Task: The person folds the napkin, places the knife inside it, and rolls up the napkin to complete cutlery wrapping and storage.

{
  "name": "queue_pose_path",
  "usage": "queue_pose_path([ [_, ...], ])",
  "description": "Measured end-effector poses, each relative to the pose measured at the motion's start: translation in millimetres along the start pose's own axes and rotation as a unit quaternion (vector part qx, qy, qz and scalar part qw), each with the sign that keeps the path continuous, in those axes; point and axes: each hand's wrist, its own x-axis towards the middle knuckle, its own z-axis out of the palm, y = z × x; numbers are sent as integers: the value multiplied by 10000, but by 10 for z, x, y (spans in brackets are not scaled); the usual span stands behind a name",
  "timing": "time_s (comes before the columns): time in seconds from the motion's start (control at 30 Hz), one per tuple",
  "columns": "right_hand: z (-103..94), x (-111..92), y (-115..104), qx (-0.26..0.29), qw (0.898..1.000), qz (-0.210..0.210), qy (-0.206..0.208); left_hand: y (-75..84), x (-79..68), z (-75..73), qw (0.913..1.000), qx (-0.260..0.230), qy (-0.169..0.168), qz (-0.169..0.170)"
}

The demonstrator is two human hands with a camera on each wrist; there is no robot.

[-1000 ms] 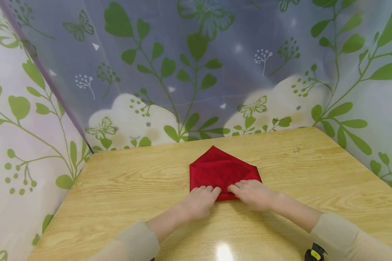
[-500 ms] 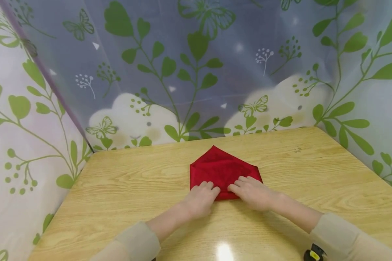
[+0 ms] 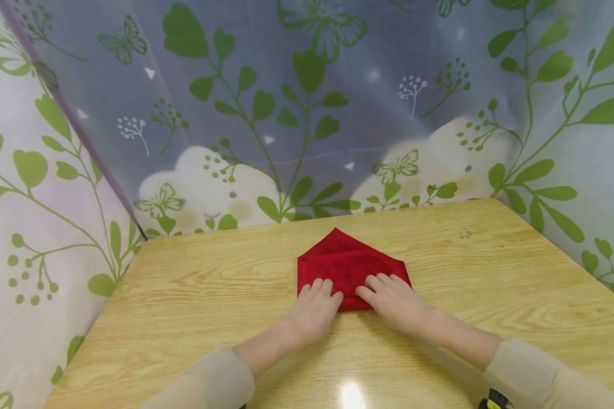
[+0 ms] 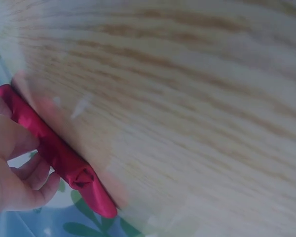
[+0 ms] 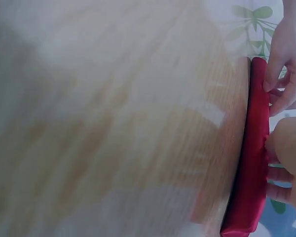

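Curtains (image 3: 307,108) printed with green leaves and butterflies hung round three sides of a wooden table (image 3: 194,295). Near the table's middle lay a red cloth (image 3: 345,261), folded flat with a point at its far end and its near edge rolled up. The left hand (image 3: 314,311) and right hand (image 3: 396,301) rested side by side on that near edge, thumbs almost touching. Both hands' fingers were curled over the roll, thumbs under its front, gripping it; the wrist views showed the roll (image 4: 59,155) (image 5: 251,163) pinched against the tabletop.
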Motion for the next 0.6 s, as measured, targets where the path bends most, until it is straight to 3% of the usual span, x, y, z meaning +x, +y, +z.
queue_pose_path([
  [0.27,5,-10,-37,-90,9999,-85,-46,-11,22,13,9995,-110,255,-166],
  [0.47,31,-9,-34,55,10000,9,46,-13,-15,26,9990,177,418,-7],
  [0.6,41,-7,-36,-148,9998,44,99,-9,-40,21,9984,406,379,147],
])
